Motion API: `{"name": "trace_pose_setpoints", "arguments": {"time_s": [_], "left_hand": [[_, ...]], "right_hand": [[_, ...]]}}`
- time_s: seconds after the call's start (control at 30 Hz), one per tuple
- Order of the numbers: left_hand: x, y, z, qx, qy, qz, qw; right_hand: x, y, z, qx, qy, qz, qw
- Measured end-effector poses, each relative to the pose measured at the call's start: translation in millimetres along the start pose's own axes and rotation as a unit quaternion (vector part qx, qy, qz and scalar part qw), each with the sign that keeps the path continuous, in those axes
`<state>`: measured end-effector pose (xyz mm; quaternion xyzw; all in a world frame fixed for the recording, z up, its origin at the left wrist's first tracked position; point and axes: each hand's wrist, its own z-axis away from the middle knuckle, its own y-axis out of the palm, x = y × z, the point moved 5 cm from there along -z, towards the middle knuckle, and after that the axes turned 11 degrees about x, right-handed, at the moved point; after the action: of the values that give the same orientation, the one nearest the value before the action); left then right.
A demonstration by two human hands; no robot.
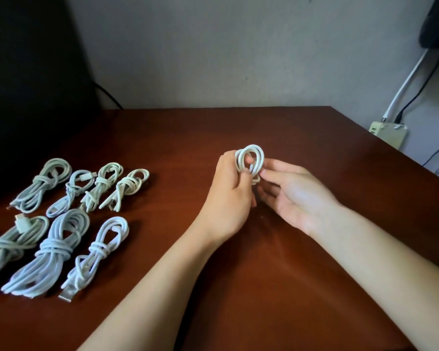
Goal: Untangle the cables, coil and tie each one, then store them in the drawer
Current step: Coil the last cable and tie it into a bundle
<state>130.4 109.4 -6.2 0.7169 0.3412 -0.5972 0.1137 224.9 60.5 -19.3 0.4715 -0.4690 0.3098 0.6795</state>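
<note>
Nearest to me, both bare forearms reached out over the dark red-brown table (pixel 264 295). At the near left lay 3 tied cables in a row: a white USB cable bundle (pixel 94 257) with its metal plug pointing toward me, a thicker pale bundle (pixel 51 252) just beside it, and a greenish bundle (pixel 15 243) partly cut off by the left edge of my view. Each was wrapped round its own middle.

Behind them sat a back row of 4 smaller tied cables (pixel 102 184), side by side and close together, all resting flat on the table.

Further out, near the middle of the table, the left hand (pixel 228 198) showed me its back, and its fingers (pixel 241 177) were curled round the lower part of a small white cable coil (pixel 250 158). The coil stood upright above the hands, clear of the table, with several loops stacked together. The right hand (pixel 297 196) lay palm up just beside it; its thumb and forefinger (pixel 271 176) pinched the coil's lower right side, while the other fingers hung loosely spread below. I could not tell where the cable's loose end ran.

Beyond the table's far edge was a pale wall. At the far right a cream box (pixel 388 135) had a white wire (pixel 406 83) and a black wire (pixel 421 92) rising from it. A large dark shape (pixel 31 84) filled the far left.
</note>
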Motion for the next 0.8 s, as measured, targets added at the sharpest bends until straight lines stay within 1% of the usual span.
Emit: {"name": "trace_pose_setpoints", "arguments": {"time_s": [0.13,0.33,0.43,0.6,0.8], "left_hand": [[-1.1,-3.4,3.0,-0.005,-0.004,0.033,0.999],[-2.1,-9.5,4.0,-0.025,-0.019,0.097,0.995],[-2.0,-10.5,4.0,-0.03,-0.013,0.103,0.994],[-3.5,-14.6,3.6,-0.056,0.004,0.066,0.996],[-4.2,-14.1,3.6,-0.047,0.004,0.104,0.993]], "right_hand": [[1.9,2.5,-2.0,0.021,0.0,-0.021,1.0],[5.8,5.7,-1.3,0.087,0.025,-0.068,0.994],[6.8,4.7,-0.5,0.107,0.033,-0.083,0.99],[10.1,6.6,1.8,0.13,0.025,-0.053,0.99],[14.3,7.5,3.8,0.144,-0.003,-0.025,0.989]]}}
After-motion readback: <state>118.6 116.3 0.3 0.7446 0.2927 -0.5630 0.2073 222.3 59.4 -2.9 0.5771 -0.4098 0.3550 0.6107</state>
